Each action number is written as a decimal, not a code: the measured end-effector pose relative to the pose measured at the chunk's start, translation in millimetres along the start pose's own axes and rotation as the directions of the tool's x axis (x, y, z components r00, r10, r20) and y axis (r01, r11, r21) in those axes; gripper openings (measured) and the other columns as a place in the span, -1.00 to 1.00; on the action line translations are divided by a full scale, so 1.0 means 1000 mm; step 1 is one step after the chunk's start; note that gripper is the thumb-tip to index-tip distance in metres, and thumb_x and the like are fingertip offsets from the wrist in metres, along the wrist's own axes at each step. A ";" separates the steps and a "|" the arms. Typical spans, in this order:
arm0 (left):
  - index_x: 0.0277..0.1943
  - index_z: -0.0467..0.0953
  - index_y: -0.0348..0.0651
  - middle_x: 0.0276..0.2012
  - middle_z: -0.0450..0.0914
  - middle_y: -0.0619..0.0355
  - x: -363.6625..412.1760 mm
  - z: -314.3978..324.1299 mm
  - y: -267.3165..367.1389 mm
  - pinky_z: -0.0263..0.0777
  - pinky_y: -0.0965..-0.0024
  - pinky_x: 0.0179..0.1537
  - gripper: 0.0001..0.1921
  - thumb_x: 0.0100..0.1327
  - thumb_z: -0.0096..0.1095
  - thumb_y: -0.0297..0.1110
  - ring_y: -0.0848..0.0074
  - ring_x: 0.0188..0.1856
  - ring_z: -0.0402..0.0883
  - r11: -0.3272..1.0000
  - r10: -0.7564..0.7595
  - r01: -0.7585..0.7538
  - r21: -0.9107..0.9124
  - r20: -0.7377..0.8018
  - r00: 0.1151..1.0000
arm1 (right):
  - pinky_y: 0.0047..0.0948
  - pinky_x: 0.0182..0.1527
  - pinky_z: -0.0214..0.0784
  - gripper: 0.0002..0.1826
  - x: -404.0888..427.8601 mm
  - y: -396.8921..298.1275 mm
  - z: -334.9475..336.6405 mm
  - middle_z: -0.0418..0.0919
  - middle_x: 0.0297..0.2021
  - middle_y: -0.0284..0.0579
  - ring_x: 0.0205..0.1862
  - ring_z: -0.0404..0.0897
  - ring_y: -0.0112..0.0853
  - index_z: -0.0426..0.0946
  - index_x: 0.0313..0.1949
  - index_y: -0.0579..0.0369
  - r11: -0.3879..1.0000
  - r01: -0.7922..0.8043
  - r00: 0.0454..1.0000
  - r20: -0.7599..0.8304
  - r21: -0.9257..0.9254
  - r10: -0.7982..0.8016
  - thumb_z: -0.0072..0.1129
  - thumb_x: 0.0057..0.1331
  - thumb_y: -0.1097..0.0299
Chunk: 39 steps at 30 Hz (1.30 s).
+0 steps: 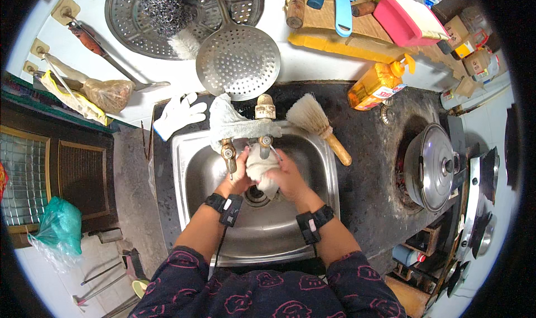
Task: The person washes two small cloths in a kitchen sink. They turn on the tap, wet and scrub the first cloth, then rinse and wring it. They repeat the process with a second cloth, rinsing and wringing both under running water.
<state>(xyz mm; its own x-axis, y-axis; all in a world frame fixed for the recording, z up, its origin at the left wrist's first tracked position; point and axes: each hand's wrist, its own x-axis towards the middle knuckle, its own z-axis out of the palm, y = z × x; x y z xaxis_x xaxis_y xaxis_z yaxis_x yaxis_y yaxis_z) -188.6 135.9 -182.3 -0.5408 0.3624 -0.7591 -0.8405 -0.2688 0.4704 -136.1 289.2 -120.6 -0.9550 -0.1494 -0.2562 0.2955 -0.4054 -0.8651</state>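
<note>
A whitish cloth (261, 167) is bunched under the spout of a brass faucet (264, 142), inside the stainless steel sink (268, 234). My left hand (239, 173) holds the cloth's left side, and my right hand (287, 177), slightly blurred, grips its right side. Both hands are above the drain (256, 195). A second brass tap (228, 150) stands just left of the spout. Another pale cloth (243, 127) is draped over the pipes behind. Black bands with small devices are strapped on both wrists.
A white glove (181, 113) lies behind the sink's left corner, a wooden-handled brush (318, 125) at its right. Farther right are an orange pump bottle (377, 85) and a lidded metal pot (431, 167). A large perforated skimmer (238, 62) hangs behind the faucet.
</note>
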 end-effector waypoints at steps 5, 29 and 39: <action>-0.06 0.47 -0.13 -0.21 0.59 0.18 -0.009 0.018 -0.002 0.52 0.37 -0.20 -0.77 0.40 -0.03 -0.21 0.44 -0.27 0.61 0.948 0.215 -0.158 -0.275 0.190 0.958 | -0.21 -0.09 0.41 -0.48 -0.007 0.002 0.039 0.52 -0.12 0.07 -0.13 0.57 -0.09 0.33 0.06 0.19 0.664 0.053 0.956 -0.154 -0.746 -0.250 0.21 0.14 0.27; 0.04 0.46 -0.17 -0.08 0.60 0.02 -0.007 0.010 0.003 0.41 0.20 0.07 -0.42 0.34 -0.16 0.20 0.26 -0.03 0.58 0.965 0.027 -0.003 -0.263 0.087 0.996 | -0.48 -0.11 0.37 -0.74 0.002 0.002 -0.001 0.58 -0.25 -0.21 -0.18 0.54 -0.49 0.53 -0.16 0.21 0.991 0.048 0.995 -0.082 -0.126 -0.058 -0.02 0.15 0.56; 0.01 0.47 -0.15 -0.08 0.58 0.08 -0.006 0.034 -0.009 0.44 0.29 -0.04 -0.63 0.40 -0.05 -0.04 0.41 -0.10 0.56 0.972 0.194 -0.172 -0.161 0.130 0.972 | -0.06 -0.10 0.39 -0.68 0.023 0.019 0.022 0.51 -0.16 0.25 -0.14 0.53 0.11 0.52 -0.25 0.14 0.514 0.006 0.840 -0.275 -0.858 -0.467 0.25 0.10 0.18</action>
<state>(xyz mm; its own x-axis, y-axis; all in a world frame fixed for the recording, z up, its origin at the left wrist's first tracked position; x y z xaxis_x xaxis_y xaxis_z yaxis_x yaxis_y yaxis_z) -178.7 166.3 -166.6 -0.6931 0.4162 -0.5885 -0.7183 -0.4675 0.5153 -151.7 258.5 -133.2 -0.9476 0.3115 0.0706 0.1247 0.5643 -0.8161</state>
